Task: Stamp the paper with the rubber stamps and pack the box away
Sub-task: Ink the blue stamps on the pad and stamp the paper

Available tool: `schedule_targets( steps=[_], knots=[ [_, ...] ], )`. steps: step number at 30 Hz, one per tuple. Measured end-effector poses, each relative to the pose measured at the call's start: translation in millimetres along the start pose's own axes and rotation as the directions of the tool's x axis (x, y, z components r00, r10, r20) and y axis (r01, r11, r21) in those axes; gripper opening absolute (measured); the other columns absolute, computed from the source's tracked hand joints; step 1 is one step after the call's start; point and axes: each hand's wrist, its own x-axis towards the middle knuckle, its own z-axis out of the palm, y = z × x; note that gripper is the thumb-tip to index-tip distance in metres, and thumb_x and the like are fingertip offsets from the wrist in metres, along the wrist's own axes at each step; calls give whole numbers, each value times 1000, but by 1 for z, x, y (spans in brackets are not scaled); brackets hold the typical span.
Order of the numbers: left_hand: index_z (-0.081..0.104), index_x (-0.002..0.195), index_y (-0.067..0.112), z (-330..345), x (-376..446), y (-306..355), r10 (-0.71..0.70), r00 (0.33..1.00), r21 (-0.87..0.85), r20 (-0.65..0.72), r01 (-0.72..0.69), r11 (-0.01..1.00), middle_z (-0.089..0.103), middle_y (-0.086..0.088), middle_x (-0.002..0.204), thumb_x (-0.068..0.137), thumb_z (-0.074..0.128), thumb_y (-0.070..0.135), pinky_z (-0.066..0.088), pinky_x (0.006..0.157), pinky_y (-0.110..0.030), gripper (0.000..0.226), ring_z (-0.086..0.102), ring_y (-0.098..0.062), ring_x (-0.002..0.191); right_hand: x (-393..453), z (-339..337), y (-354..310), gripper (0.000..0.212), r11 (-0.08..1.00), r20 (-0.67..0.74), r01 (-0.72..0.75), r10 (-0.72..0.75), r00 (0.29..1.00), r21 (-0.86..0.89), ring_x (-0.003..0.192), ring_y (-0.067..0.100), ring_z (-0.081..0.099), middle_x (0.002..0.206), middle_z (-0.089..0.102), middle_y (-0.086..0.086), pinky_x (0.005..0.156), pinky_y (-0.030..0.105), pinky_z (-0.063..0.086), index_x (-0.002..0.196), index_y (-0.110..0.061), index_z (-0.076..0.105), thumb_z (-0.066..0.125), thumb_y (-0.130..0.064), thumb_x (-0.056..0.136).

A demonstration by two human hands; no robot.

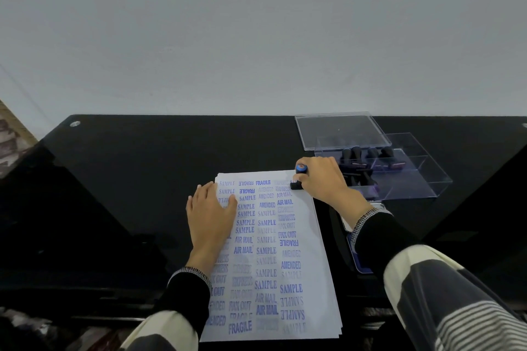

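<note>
From my remote feed: the right hand [323, 179] grips a rubber stamp [299, 178] by its blue-topped handle, its base set on the top right corner of the paper [302, 253], a sheet crowded with blue impressions (SAMPLE, FRAGILE, AIR MAIL among them). The left hand [211, 214] lies flat, fingers straight, on the sheet's upper left edge. Behind the right hand I see the clear box [413, 179] holding at least 4 more stamps, its lid [340, 129] propped beside it on the black table [142, 179].
</note>
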Motion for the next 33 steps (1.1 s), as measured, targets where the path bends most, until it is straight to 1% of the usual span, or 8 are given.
schedule_targets(
  steps=[8,13,17,20,21,26,30,33],
  knots=[
    [44,140,14,-2,-1,2,0,1000,-12,3,0,1000,45,0,145,93,52,45,14,118,-40,57,31,-19,141,-15,8,0,18,998,-80,3,-8,997,-66,92,18,50,88,60,-2,90,30,20,109,-22,57,51,-27,94],
    [43,141,14,-3,-1,2,-5,1000,-9,4,5,1000,44,-1,145,93,52,45,14,118,-40,57,30,-19,141,-20,10,0,17,994,-97,4,-14,995,-105,91,17,49,90,61,-2,86,32,17,110,-24,56,52,-24,93],
    [43,140,14,-4,-2,3,-4,1000,-10,4,4,1000,44,0,145,93,52,45,14,118,-40,57,30,-19,141,-16,8,0,12,998,-73,-2,-3,997,-70,88,17,49,83,58,-5,83,32,16,103,-25,57,52,-25,92],
    [43,141,14,-4,-1,3,-8,1000,-1,10,8,1000,44,0,146,93,51,46,14,118,-39,58,30,-19,142,-8,5,1,3,999,-31,-11,10,999,-34,83,17,47,79,56,-4,85,34,17,91,-26,52,52,-23,90],
    [42,141,14,-4,-1,3,-8,1000,0,11,8,1000,43,0,146,93,51,45,14,118,-40,58,29,-19,142,-5,4,1,4,1000,-14,-16,16,1000,-24,81,17,45,78,55,-4,86,34,18,89,-26,51,52,-22,90],
    [42,142,12,-5,-1,3,-5,1000,5,12,5,1000,43,-1,147,93,52,44,14,118,-39,59,28,-19,142,0,2,-1,10,999,6,-36,36,999,-33,83,17,45,80,54,-4,88,36,19,99,-23,58,52,-20,91],
    [42,142,12,-5,-2,3,-9,1000,6,20,8,1000,43,-1,147,93,51,45,14,119,-40,60,28,-19,142,-7,7,0,11,999,-37,-31,30,999,-26,89,17,48,82,57,-4,85,34,17,100,-26,57,52,-21,92],
    [41,143,12,-5,-2,3,-8,1000,2,22,8,1000,42,-2,147,93,51,45,14,119,-40,60,28,-19,143,-14,8,-1,15,999,-66,-29,26,997,-44,93,17,49,85,56,-5,83,33,14,106,-26,57,53,-23,92]
  ],
)
